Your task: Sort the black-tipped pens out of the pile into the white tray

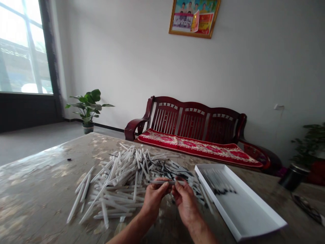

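Observation:
Both my hands hold one slim whitish stick, perhaps a pen (pixel 160 182), level in front of me. My left hand (pixel 154 196) pinches its left part between thumb and fingers. Fingers of my right hand (pixel 185 200) are closed on its right end. Behind and left of the hands spreads a big heap of white pen-like sticks (pixel 122 173), some with dark parts. To the right lies a shallow white box (pixel 254 200), with a row of similar sticks (pixel 219 181) at its far end, dark ends towards me.
The pile and box rest on a table with a patterned, shiny cover (pixel 38 189). A small dark bit (pixel 69 159) lies at left. Beyond the table stands a wooden bench (pixel 193 118) with a red cloth. At right are a black container (pixel 294 176) and a dark cable (pixel 308 206).

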Available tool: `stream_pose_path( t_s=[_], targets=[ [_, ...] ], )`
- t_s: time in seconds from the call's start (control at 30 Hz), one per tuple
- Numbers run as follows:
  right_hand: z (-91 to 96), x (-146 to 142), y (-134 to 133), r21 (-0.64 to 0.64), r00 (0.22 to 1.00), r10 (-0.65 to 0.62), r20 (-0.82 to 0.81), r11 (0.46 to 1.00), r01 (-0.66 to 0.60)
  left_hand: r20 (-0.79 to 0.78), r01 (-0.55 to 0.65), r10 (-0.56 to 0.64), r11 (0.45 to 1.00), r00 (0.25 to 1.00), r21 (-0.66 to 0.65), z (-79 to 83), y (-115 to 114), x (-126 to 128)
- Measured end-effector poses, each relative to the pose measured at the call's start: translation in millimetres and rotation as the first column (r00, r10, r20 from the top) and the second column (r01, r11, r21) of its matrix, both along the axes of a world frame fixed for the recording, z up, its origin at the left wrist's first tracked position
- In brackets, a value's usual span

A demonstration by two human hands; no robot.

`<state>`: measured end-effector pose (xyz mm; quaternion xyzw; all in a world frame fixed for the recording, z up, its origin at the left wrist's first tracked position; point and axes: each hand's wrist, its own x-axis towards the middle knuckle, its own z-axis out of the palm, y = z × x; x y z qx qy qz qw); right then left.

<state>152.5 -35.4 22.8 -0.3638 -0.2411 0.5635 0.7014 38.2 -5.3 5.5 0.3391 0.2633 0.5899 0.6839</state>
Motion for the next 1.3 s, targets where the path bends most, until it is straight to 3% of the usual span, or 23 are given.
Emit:
stream_pose_path(
  t_s=[0.13,0.27,0.4,0.5,0.63,0.73,0.83,1.0,1.17,1.3],
  targets=[
    [0.2,-1,-1,-0.012,1.0,-0.007,0.013,1.0,0.007,-0.111,-0.001,-0.001,1.0,0.994,-0.018,-1.7,-1,-2],
    [8.0,24,2,-0.01,0.994,-0.092,0.05,0.996,0.093,-0.189,0.04,-0.039,0.999,0.981,0.001,-4.3,0,-2],
    [16.5,74,15,0.011,0.953,-0.238,0.185,0.971,0.241,-0.254,0.053,-0.052,0.999,0.966,-0.002,-9.0,3,-1],
    [17.5,121,28,-0.037,0.838,-0.373,0.398,0.907,0.42,-0.313,0.041,-0.052,0.998,0.948,-0.042,-11.7,4,-1],
    [16.2,188,37,-0.082,0.712,-0.419,0.563,0.829,0.553,-0.367,0.04,-0.061,0.997,0.928,-0.064,-12.4,4,-1],
    [14.4,233,38,-0.09,0.568,-0.36,0.74,0.784,0.614,-0.395,0.05,-0.07,0.997,0.916,-0.062,-12.7,4,-1],
    [9.9,270,39,-0.076,0.373,-0.22,0.901,0.767,0.637,-0.419,0.064,-0.084,0.996,0.904,-0.062,-14.8,5,-1],
    [-2.2,304,56,-0.072,0.054,0.049,0.997,0.756,0.65,-0.427,0.081,-0.101,0.995,0.899,-0.064,-22.7,9,-1],
    [-12.0,315,85,-0.082,-0.109,0.205,0.973,0.745,0.662,-0.433,0.079,-0.105,0.994,0.895,-0.078,-24.5,11,-1],
    [-16.8,322,94,-0.059,-0.192,0.231,0.954,0.771,0.634,-0.43,0.069,-0.105,0.993,0.897,-0.098,-20.4,9,-2]
  ],
)
